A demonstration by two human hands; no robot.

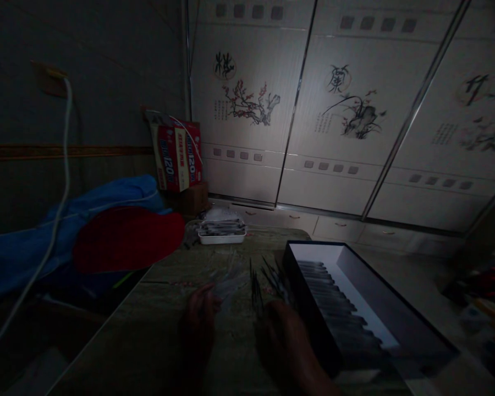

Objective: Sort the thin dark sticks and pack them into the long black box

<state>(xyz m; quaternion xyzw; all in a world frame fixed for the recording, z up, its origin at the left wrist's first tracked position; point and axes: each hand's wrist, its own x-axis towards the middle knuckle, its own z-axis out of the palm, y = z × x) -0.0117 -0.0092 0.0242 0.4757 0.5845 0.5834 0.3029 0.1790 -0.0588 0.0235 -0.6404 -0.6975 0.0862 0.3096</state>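
Loose dark sticks (pixel 255 289) on table (pixel 140 335), between hands; packets (pixel 334 302) rowed in box (pixel 318 252).
Left hand (pixel 200 314) at clear film (pixel 233 281), right hand (pixel 284 324) at sticks; both grips cannot be told, blurred. Box seemingly part-filled, bare strip left; more dark pieces kept in tray (pixel 223 240), apparently unsorted. Carton (pixel 178 157) marked "120" 2 times; wardrobe (pixel 247 49) lettered 梅, 蘭, 竹.

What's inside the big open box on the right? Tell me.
Inside the box, a row of dark, slim bundles lies beside a strip of pale floor. Whatever is under the bundles is covered; the near end is too dim.
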